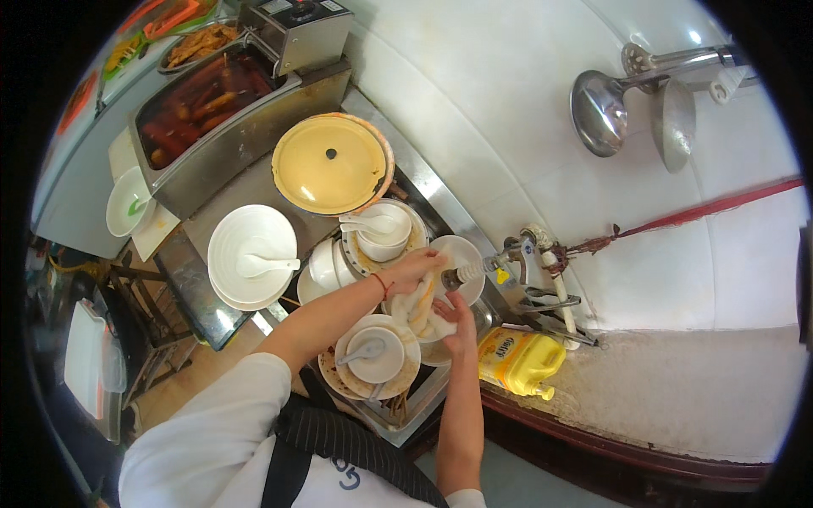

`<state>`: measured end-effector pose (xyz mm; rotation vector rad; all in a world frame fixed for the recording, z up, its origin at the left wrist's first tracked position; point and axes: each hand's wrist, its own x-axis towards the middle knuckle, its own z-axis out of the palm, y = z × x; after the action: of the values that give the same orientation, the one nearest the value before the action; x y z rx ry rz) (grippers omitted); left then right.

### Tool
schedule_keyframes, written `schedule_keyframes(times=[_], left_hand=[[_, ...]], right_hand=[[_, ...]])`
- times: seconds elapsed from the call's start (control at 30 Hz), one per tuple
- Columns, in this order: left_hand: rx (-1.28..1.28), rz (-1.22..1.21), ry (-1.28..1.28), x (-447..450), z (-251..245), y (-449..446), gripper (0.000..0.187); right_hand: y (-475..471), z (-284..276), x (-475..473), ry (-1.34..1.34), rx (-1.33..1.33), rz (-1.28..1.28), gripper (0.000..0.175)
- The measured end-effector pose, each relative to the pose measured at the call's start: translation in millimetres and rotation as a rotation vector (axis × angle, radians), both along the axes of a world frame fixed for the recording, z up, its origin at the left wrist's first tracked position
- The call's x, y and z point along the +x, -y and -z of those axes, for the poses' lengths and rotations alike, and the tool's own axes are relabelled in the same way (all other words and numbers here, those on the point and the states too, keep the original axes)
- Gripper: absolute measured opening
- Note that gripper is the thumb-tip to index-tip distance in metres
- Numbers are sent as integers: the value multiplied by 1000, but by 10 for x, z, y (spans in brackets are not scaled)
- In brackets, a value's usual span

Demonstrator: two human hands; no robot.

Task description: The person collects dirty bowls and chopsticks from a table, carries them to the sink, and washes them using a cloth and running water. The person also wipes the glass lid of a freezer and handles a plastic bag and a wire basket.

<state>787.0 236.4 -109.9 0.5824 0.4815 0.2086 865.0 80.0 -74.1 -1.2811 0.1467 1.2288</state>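
Note:
Both my hands hold a white cloth [416, 310] with yellow stripes over a sink full of dishes. My left hand [416, 270], with a red string on its wrist, grips the cloth's upper end beside the faucet [470, 272]. Below the faucet's mouth, my right hand [458, 317] has the cloth's lower end against its fingers. Behind the faucet lies a white bowl [458, 251]. Stacked plates with a bowl and spoon [376, 354] sit nearer my body, and further away are a plate and bowl with white spoons [384, 238]. Whether water is running cannot be told.
Left of the sink stand white bowls with a spoon [232, 232] and a yellow lidded pot [324, 165]. A steel food warmer [222, 149] holds skewered food in dark liquid. At right are a yellow detergent bottle [517, 359], metal tongs [546, 305] and a hanging ladle [598, 114].

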Motion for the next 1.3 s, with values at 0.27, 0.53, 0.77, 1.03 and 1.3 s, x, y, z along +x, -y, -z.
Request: schedule_keyframes(times=[0.27,0.53,0.77,1.03,1.3], left_hand=[[603,271,-62,-156,-68,-193,40],[868,-93,-209,-193,-60,186,51],[1187,-162,-398,38,202,438,37],[553,98,-339,97,268,-242,35],[765,268,231,-130,-120,-367,36]], right_hand=[[-26,117,123,720,-267,-250,27],[-323,187,-240,-121,342,304,31],[-541,172,-428,11,122,221,34],[-29,120,-102,750,-84,-11,23],[-70,-6,-124,308,-61,-75,34]])
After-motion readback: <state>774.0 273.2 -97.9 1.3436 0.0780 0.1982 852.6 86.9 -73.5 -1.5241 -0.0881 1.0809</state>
